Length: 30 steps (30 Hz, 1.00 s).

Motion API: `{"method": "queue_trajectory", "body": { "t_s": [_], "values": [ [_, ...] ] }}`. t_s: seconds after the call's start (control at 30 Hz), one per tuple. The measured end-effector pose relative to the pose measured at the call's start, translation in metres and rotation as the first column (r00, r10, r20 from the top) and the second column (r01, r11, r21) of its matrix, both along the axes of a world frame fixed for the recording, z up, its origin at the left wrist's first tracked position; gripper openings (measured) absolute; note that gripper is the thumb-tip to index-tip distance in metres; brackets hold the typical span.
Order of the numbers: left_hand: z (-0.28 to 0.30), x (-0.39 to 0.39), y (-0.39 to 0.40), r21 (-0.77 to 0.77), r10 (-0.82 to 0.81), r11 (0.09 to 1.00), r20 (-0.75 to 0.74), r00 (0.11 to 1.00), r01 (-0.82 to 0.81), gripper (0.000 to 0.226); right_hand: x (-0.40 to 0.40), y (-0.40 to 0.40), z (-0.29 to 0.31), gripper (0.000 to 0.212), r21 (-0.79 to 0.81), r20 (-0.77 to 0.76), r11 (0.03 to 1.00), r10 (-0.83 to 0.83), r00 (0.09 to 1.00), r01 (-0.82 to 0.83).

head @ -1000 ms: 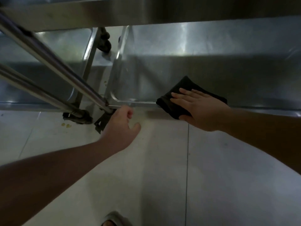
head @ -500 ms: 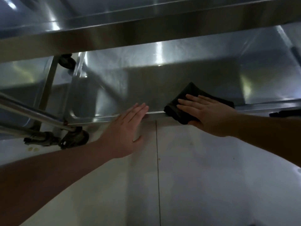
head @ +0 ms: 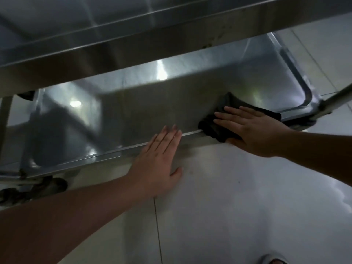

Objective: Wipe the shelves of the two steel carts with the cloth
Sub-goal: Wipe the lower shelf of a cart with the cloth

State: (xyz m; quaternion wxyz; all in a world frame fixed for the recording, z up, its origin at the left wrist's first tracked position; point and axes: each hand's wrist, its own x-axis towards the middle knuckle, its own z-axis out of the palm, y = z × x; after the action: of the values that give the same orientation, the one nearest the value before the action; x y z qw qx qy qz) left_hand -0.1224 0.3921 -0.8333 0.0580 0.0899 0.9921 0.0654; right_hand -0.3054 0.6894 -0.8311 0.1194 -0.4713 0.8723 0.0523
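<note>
The cloth (head: 219, 128) was pressed flat-fingered by the right hand (head: 253, 128) at the bottom shelf's (head: 142, 111) front edge, the left hand (head: 158, 159) spread flat; wiping looked unfinished.

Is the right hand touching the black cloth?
Touching. The head view shows the right hand lying flat on the cloth, pressing it onto the shelf rim.

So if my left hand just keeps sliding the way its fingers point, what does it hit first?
Probably nothing soon: the left hand points across the bare lower shelf, away from the black cloth under the right hand. The shelf's far side is hidden beneath the upper shelf.
</note>
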Motion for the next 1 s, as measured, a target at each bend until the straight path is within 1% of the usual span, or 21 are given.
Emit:
{"method": "queue_trajectory", "body": {
  "t_s": [0.07,0.2,0.37,0.47,0.57,0.73,0.87,0.93,1.0],
  "values": [
    [-0.001,-0.014,0.020,-0.008,-0.019,1.000,-0.006,1.000,0.019,0.098,-0.008,0.018,-0.001,0.065,0.012,-0.019,1.000,-0.023,1.000,0.023],
    [-0.004,-0.035,0.056,-0.004,-0.052,0.999,-0.011,0.999,0.052,0.098,-0.022,0.054,0.001,0.065,0.009,-0.067,0.992,-0.121,0.990,0.122],
    [-0.007,-0.056,0.095,0.012,-0.067,0.998,-0.006,0.998,0.067,0.099,-0.030,0.089,0.006,0.069,0.027,-0.049,0.966,-0.256,0.966,0.257],
    [-0.009,-0.064,0.103,0.013,-0.041,0.999,-0.016,0.999,0.042,0.098,-0.030,0.104,0.004,0.070,-0.014,-0.036,0.925,-0.380,0.924,0.380],
    [-0.013,-0.064,0.101,-0.015,-0.028,1.000,-0.029,0.999,0.027,0.099,-0.030,0.112,0.001,0.071,-0.078,-0.032,0.861,-0.507,0.862,0.503],
    [-0.015,-0.065,0.098,-0.023,-0.039,0.999,-0.043,0.998,0.038,0.099,-0.037,0.099,-0.002,0.067,-0.172,0.012,0.768,-0.624,0.781,0.616],
    [-0.016,-0.063,0.097,-0.012,-0.031,0.999,-0.041,0.999,0.031,0.098,-0.091,0.083,-0.008,0.081,-0.142,0.071,0.672,-0.726,0.685,0.727],
    [-0.015,-0.063,0.097,-0.005,-0.037,0.999,-0.038,0.999,0.037,0.098,-0.130,0.072,-0.008,0.083,-0.150,0.094,0.655,-0.736,0.671,0.740],
    [-0.015,-0.064,0.096,0.006,-0.042,0.999,-0.032,0.999,0.042,0.099,-0.161,0.055,-0.003,0.083,-0.169,0.098,0.659,-0.728,0.678,0.732]
  ]
}}
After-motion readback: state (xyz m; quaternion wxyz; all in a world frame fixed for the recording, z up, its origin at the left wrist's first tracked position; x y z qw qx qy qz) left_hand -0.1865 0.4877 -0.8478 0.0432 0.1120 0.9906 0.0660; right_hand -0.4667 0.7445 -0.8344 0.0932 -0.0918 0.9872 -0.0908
